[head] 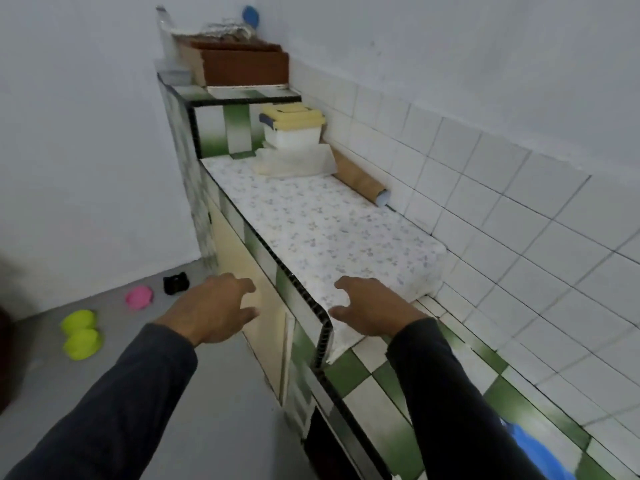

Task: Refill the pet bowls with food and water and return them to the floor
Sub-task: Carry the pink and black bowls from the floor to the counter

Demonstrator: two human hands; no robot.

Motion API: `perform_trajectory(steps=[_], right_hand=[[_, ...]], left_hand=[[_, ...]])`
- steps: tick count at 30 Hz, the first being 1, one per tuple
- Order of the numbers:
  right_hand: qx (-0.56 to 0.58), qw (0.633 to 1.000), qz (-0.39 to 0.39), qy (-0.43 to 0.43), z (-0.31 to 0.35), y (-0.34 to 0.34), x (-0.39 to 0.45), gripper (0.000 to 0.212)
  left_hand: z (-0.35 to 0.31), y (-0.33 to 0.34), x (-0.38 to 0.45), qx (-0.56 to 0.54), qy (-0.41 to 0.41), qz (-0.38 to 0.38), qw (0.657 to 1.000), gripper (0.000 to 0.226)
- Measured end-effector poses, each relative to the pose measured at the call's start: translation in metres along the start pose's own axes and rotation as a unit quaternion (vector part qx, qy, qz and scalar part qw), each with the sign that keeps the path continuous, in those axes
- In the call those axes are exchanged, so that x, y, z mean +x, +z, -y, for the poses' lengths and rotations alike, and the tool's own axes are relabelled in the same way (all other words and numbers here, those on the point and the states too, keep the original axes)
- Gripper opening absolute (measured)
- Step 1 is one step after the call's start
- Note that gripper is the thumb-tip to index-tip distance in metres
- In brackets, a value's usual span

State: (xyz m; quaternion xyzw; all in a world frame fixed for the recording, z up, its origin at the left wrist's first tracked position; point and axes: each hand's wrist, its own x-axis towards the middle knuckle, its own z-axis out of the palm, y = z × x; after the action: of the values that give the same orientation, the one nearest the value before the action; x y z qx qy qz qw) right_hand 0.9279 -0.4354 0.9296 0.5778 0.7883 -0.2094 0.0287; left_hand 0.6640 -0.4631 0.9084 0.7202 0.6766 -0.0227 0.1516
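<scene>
While the yellow-green double bowl (81, 335) and the pink bowl (139, 296) sit on the floor left of the empty, loosely spread left hand (215, 310), nothing looks refilled; the right hand (370, 308) hovers equally empty over the patterned counter (322, 230).

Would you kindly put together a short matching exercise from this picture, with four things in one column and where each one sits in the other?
Things:
1. double green bowl
2. pink bowl
3. yellow-lidded tub
4. cardboard tube

Places:
A. on the counter against the tiled wall, lying on its side
B. on the grey floor, nearest the camera on the left
C. at the far end of the counter, under the raised tiled shelf
D. on the floor, next to a small black object

Pairs: 1-B, 2-D, 3-C, 4-A
</scene>
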Motion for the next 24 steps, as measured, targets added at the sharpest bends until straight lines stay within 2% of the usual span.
perform_trajectory(steps=[13,24], right_hand=[[-0.048,0.987,0.065,-0.139,0.165,0.035,0.140,0.053],[-0.061,0.961,0.153,-0.222,0.265,0.071,0.273,0.051]], left_hand=[[0.186,-0.008,-0.028,-0.022,-0.177,-0.047,0.983,0.057],[0.305,-0.003,0.001,-0.054,-0.290,-0.028,0.955,0.051]])
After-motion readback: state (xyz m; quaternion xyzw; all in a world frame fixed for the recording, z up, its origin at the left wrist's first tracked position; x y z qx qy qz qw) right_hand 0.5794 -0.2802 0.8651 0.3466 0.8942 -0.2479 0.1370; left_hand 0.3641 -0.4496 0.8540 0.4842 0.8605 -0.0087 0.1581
